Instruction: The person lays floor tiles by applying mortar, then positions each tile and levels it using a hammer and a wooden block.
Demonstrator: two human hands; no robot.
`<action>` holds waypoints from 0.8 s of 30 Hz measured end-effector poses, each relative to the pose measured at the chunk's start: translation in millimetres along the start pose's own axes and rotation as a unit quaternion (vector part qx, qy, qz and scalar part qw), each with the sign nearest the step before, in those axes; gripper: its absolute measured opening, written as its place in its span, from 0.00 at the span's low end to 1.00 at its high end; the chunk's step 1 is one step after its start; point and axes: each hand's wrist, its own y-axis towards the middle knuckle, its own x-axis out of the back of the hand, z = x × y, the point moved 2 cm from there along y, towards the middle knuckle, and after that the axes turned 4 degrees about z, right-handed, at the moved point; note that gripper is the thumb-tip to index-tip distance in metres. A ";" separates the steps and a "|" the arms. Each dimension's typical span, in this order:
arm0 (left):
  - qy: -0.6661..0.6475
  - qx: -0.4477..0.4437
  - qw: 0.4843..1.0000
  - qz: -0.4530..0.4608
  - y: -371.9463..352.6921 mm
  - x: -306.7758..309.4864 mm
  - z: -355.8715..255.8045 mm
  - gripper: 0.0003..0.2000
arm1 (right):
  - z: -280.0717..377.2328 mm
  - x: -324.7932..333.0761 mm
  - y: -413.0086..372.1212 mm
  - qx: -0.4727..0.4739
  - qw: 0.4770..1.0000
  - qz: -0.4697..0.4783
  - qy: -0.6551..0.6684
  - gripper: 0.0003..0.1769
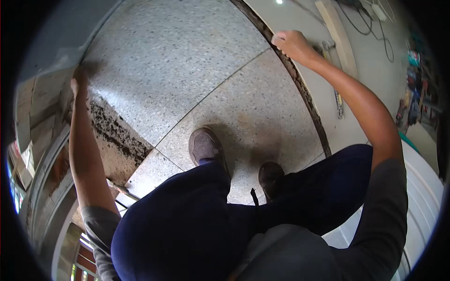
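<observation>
Item: speckled grey terrazzo floor slab [187, 61], jointed into tiles, underfoot and centre of view, with both dark shoes [205, 146] on it. Right border: dark open seam [304, 93] against plain concrete. Left border: broken edge over crumbled dark mortar [115, 131]. Left hand [77, 84]: at the left edge, blurred, opening not readable. Right hand [290, 44]: fisted tight at the seam, contents hidden. Step, as judged: working both edges of the slab at once. Next move calls for firm purchase on each side and feet kept steady.

Two hands [293, 44] [77, 84] — two shoes [205, 146] [271, 175]
</observation>
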 end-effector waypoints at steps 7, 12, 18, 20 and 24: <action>-0.148 0.051 0.988 -0.017 4.6 -8.5 24.0 0.24 | 11.2 -1.6 -8.4 -0.052 0.998 0.019 0.041 0.15; -0.167 -0.060 0.979 -0.104 16.1 -25.5 41.6 0.23 | 1.3 -12.0 -3.7 -0.050 0.998 0.026 0.033 0.14; -0.126 -0.013 0.988 -0.086 -1.0 3.1 22.6 0.23 | -21.0 -22.0 6.2 -0.027 0.991 0.020 0.130 0.14; -0.116 0.023 0.991 -0.061 -4.3 12.3 14.9 0.23 | -18.7 -22.7 6.6 -0.064 0.988 0.026 0.137 0.14; -0.096 -0.002 0.992 -0.087 -12.3 22.1 6.6 0.23 | -7.7 -17.5 3.1 -0.077 0.987 0.027 0.139 0.13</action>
